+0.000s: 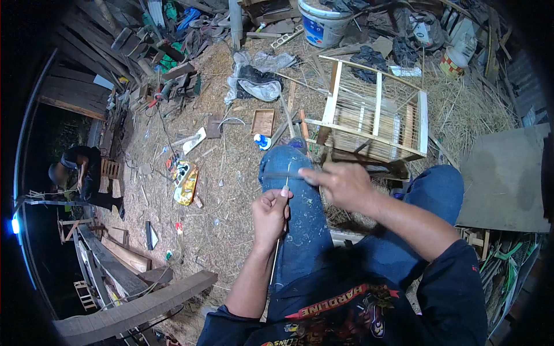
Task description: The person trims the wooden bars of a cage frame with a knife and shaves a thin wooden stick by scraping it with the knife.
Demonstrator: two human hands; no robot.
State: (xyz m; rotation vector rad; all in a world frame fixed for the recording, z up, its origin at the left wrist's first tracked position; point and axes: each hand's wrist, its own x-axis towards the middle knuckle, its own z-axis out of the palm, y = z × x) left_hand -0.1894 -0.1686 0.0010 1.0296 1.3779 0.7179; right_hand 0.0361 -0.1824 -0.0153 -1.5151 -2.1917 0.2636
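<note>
My left hand [270,218] is closed in a pinch around a thin pale stick [276,260], which runs down toward my lap and pokes up past my fingertips. My right hand [347,185] grips a knife; its dark blade [280,175], blurred, lies across the upper end of the stick. Both hands are above my jeans-covered thigh [306,216], which is dotted with light shavings. Just beyond my knee stands a slatted wooden cage [378,109] with thin bars. The knife's handle is mostly hidden in my right hand.
A small wooden tray [263,123] and a blue-and-white bottle [262,142] are ahead of my knee. A yellow pack [186,183] lies left on the shavings-strewn ground. A curved beam [138,305] is at lower left, a board [508,176] at right. Another person [81,173] bends at far left.
</note>
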